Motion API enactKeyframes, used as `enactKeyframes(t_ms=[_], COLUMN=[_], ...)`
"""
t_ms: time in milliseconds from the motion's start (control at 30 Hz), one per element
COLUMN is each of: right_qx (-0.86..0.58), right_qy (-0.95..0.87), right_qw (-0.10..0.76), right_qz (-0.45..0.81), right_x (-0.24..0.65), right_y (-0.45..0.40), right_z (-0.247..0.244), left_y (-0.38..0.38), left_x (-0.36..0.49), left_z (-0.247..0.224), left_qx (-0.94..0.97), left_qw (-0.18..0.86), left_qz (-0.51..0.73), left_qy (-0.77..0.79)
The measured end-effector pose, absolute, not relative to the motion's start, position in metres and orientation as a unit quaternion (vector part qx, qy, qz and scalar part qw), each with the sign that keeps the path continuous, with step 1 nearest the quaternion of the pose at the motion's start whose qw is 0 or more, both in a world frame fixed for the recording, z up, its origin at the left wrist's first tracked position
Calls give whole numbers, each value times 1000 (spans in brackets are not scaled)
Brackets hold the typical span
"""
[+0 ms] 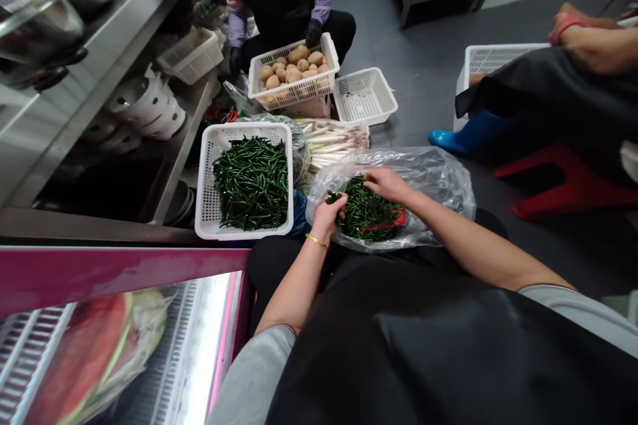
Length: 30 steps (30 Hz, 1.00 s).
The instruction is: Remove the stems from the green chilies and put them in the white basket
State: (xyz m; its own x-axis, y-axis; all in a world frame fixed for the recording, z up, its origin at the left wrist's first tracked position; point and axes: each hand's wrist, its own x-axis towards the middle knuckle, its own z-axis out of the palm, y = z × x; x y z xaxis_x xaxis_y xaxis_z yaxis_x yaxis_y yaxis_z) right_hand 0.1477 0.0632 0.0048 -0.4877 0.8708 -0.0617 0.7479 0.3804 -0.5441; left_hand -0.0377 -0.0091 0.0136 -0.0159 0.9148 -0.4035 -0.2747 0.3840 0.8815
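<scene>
My left hand point(329, 214) is closed around a few dark green chili peppers point(333, 197), whose ends poke out above the fingers. My right hand point(385, 183) is pinched over a heap of thin green stems or small peppers point(366, 209); what its fingertips hold is too small to make out. Beneath both hands a clear plastic bag point(438, 179) lies spread open around the heap, with a patch of red showing at its right side. To the left stands a white basket point(201, 192) filled with dark green chili peppers point(252, 186).
Behind the bag lie pale long-stemmed vegetables point(339, 143) and a white basket point(366, 96). Across from me a person holds a basket of potatoes point(294, 70). Another person's blue boot point(466, 136) and a red stool point(563, 182) are right. Metal shelving point(114, 33) and a watermelon case point(124, 262) stand left.
</scene>
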Motion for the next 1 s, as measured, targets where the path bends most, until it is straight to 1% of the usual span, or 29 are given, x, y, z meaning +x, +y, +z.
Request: enactKeyframes(t_ms=[67,100,133,200,267,333,400,467,567,667,700,767,867,933,1000], right_qx=[-482,-474,-470,-488,-533,-565,-555,-511,-442,-392,-403,-478,-607,-632,-624], right_qy=[-772,-755,-751,-771,-790,-796,-811,-844,-887,-902,-892,-851,-777,-759,-765], right_qw=[196,220,237,243,189,102,33,-3,-15,-3,5,3,-41,-63,-60], right_qz=[365,396,400,330,237,191,181,164,134,183,205,218,163,145,148], right_x=[160,164,165,166,163,155,144,135,140,163,170,179,177,171,167], right_y=[47,38,29,18,20,30,38,36,21,18,24,43,73,82,82], right_z=[7,7,6,2,-6,-14,-21,-28,-33,-32,-31,-28,-30,-34,-36], left_y=[-11,-12,-15,-20,-23,-20,-9,7,31,44,45,43,32,21,9], left_x=[-27,-22,-17,-10,-8,-13,-24,-40,-64,-70,-68,-58,-43,-40,-41], left_z=[8,4,1,-4,-8,-8,-5,0,9,17,19,23,28,29,28], left_qx=[366,389,400,384,335,297,288,287,277,261,255,249,261,280,290], left_qw=[626,637,655,694,718,711,671,614,560,568,583,623,679,698,712], left_qz=[433,405,374,322,305,321,353,387,445,494,502,498,469,449,424], left_qy=[535,527,520,517,528,550,586,625,642,604,587,549,501,482,479])
